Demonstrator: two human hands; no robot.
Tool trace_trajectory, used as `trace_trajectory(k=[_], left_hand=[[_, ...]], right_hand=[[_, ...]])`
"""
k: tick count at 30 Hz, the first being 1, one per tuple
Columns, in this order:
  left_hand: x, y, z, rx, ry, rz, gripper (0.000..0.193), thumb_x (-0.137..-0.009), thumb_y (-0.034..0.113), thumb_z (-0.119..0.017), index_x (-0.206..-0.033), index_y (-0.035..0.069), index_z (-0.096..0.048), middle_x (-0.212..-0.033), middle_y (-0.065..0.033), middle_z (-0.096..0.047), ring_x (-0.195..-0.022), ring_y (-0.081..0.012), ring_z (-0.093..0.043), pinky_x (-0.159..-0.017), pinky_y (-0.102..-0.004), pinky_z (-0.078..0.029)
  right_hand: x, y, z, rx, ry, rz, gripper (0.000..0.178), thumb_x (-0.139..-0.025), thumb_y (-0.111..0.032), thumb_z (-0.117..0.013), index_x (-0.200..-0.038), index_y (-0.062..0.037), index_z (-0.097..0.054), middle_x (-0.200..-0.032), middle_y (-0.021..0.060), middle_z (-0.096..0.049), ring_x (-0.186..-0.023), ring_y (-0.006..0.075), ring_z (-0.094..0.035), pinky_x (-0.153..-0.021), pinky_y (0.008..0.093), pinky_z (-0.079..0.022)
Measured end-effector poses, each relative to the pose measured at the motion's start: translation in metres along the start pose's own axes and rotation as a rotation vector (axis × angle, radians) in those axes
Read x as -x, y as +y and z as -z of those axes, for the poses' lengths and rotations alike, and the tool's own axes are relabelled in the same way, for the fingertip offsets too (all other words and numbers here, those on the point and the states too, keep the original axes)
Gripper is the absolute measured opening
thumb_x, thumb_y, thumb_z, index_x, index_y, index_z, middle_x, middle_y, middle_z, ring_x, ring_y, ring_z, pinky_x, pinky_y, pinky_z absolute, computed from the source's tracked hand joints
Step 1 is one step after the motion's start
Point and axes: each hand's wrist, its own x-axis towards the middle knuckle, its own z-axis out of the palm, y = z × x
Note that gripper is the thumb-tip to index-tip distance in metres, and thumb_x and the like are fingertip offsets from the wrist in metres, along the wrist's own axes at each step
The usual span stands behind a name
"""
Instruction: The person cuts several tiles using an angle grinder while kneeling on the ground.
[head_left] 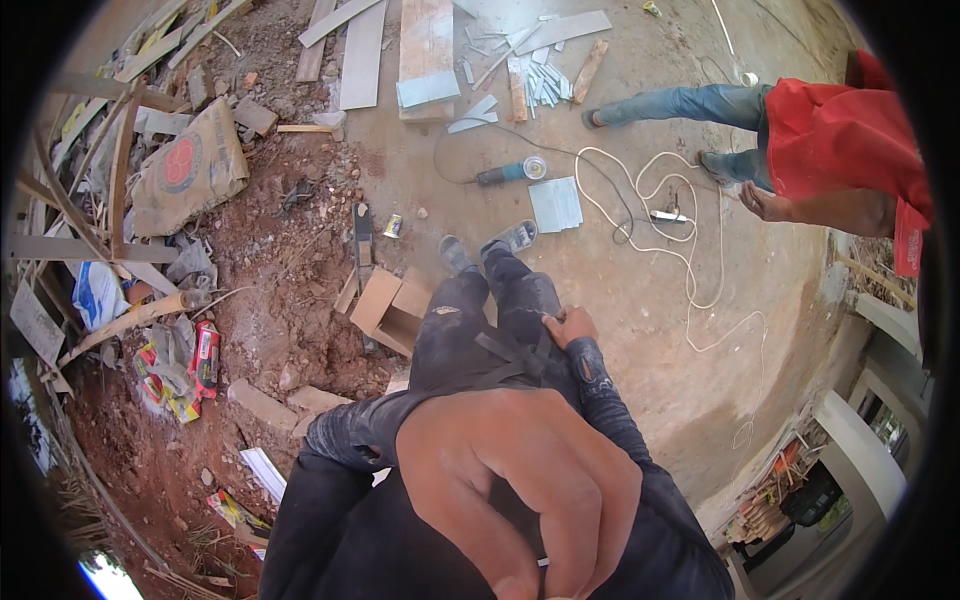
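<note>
My left hand [520, 480] looms large in front of my chest. Its fingers are bent and drawn together toward the lower edge, and what they hold, if anything, is hidden. Against my right thigh rests my right hand [570, 327], fingers curled in; I cannot make out anything inside it. Dark, dusty trousers [465, 320] cover my legs, with straps hanging at the waist. Beyond my feet lies a blue-green angle grinder [505, 173] with a round disc, and beside it a stack of pale blue tiles [555, 205].
Ahead are cut tile strips [543, 82] and a plank [427, 45] bearing tiles. A white extension cord [655, 248] loops over the floor at right, near a person in a red top [840, 140]. An open cardboard box [390, 308] and rubble lie left.
</note>
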Motion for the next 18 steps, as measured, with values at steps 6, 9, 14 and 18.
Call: trace_trajectory(k=[6,9,14,18], left_hand=[[0.100,0.022,0.133,-1.531,0.834,1.242,0.034,-0.091,0.035,-0.064,-0.091,0.001,-0.067,-0.088,-0.0142,-0.068,-0.077,-0.0269,-0.065,-0.070,-0.0352,-0.050],[0.228,0.037,0.155,-1.886,0.800,2.004,0.056,-0.087,0.058,-0.058,-0.090,0.003,-0.068,-0.095,-0.0193,-0.068,-0.087,-0.0367,-0.067,-0.075,-0.0468,-0.051],[0.223,0.063,0.142,-1.503,0.746,1.952,0.049,-0.088,0.049,-0.061,-0.073,0.003,-0.066,-0.074,-0.0190,-0.066,-0.076,-0.0389,-0.064,-0.070,-0.0466,-0.050],[0.195,0.107,0.164,-0.976,0.625,1.954,0.043,-0.090,0.036,-0.066,-0.066,0.001,-0.061,-0.060,-0.0112,-0.060,-0.056,-0.0227,-0.059,-0.059,-0.0338,-0.048]], right_hand=[[-0.054,-0.006,0.040,-0.043,-0.237,-0.098,0.057,-0.087,-0.055,-0.056,-0.107,-0.0027,-0.070,-0.110,0.0236,-0.067,-0.108,0.0385,-0.062,-0.093,0.0457,-0.048],[-0.087,-0.020,0.062,0.036,-0.322,0.072,0.053,-0.089,-0.049,-0.054,-0.105,-0.0014,-0.070,-0.109,0.0223,-0.067,-0.107,0.0394,-0.062,-0.094,0.0457,-0.047],[-0.099,-0.001,0.056,-0.091,-0.423,0.080,0.047,-0.088,-0.048,-0.057,-0.099,-0.0043,-0.071,-0.102,0.0223,-0.068,-0.101,0.0382,-0.064,-0.089,0.0455,-0.048],[-0.141,-0.026,0.036,-0.237,-0.266,0.107,0.037,-0.084,-0.040,-0.064,-0.083,-0.0031,-0.070,-0.079,0.0188,-0.069,-0.080,0.0337,-0.067,-0.075,0.0418,-0.051]])
